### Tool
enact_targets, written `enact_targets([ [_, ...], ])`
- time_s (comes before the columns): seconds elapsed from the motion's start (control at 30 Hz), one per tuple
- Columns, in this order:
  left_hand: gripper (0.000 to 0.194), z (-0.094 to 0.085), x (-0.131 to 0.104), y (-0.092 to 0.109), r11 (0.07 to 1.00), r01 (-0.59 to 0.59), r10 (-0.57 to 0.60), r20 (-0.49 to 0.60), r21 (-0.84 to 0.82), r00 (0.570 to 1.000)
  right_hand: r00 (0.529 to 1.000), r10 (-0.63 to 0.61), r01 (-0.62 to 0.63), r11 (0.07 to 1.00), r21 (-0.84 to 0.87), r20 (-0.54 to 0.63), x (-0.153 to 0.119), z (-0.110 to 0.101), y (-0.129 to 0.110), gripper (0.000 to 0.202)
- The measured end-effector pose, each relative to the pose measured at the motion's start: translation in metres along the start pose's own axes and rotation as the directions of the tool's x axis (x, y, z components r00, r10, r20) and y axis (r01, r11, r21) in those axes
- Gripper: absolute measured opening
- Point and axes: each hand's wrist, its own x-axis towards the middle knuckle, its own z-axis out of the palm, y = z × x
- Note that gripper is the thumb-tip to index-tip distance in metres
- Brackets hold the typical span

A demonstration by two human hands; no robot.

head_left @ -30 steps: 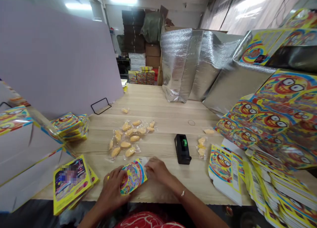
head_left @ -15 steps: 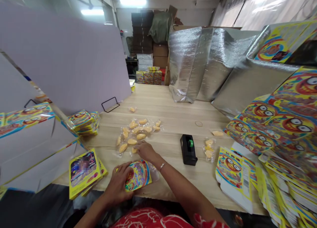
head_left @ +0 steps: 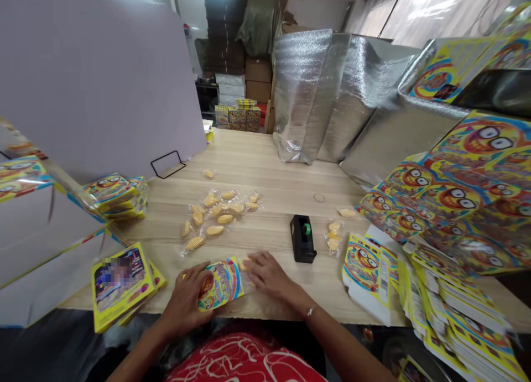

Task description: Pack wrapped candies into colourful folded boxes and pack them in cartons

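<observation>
My left hand [head_left: 188,291] is wrapped round the left end of a small colourful printed box [head_left: 221,282] lying at the table's front edge. At the box's right end, my right hand [head_left: 267,274] pinches a yellow piece in clear wrapping [head_left: 244,264], partly hidden by the fingers. Beyond the hands lies a loose cluster of similar wrapped yellow pieces [head_left: 225,219]. A black tape dispenser [head_left: 303,239] with a green roll core stands to the right of my right hand.
Printed boxes [head_left: 120,285] are piled at the left front, more [head_left: 118,194] behind them. Flat cartons [head_left: 367,271] and tall carton stacks [head_left: 452,191] fill the right side. Silver foil bags [head_left: 305,94] stand at the back. Two wrapped pieces [head_left: 333,236] lie right of the dispenser.
My right hand has moved from the cluster's near edge to the right end of the box, carrying one wrapped yellow piece. My left hand still holds the box. The camera view has shifted slightly.
</observation>
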Motion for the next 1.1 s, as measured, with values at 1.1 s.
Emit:
enact_targets([
  [1.1, 0.096, -0.007, 0.002, -0.011, 0.995, 0.098, -0.102, 0.217, 0.026, 0.971, 0.846, 0.481, -0.477, 0.875, 0.08, -0.23, 0.165, -0.005, 0.108, 0.033],
])
